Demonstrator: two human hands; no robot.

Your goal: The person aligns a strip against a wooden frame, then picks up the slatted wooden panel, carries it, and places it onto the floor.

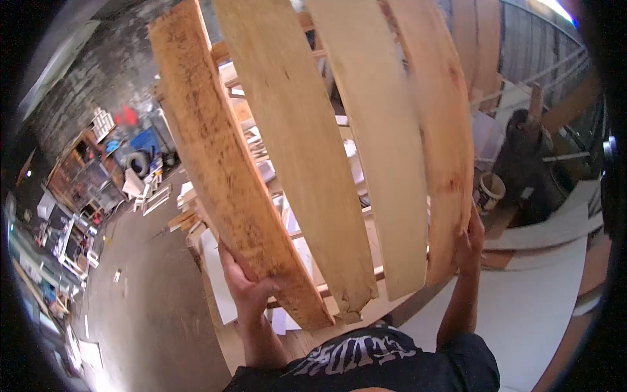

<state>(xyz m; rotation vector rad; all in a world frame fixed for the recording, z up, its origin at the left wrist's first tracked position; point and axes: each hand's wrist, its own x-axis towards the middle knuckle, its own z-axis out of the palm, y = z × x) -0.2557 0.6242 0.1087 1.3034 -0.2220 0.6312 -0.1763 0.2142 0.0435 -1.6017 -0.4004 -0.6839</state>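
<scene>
A large slatted wooden panel (385, 150) fills the middle of the view, raised in front of my chest and running up past the top edge. Its leftmost slat (215, 163) is darker and speckled, and one middle slat has a splintered lower end. My left hand (251, 287) grips the lower left edge, thumb over the front face and fingers behind. On the right side, my right hand (471, 243) is wrapped round the edge of the reddish slat (449, 176). Some fingers of both hands are hidden behind the wood.
Wood pieces and white sheets (219, 281) lie behind and below the panel. A white board (535, 313) is at the lower right, near a bucket (491, 189). Across the concrete floor (150, 281), a tyre (137, 163) and shelving (88, 170) stand by the far wall.
</scene>
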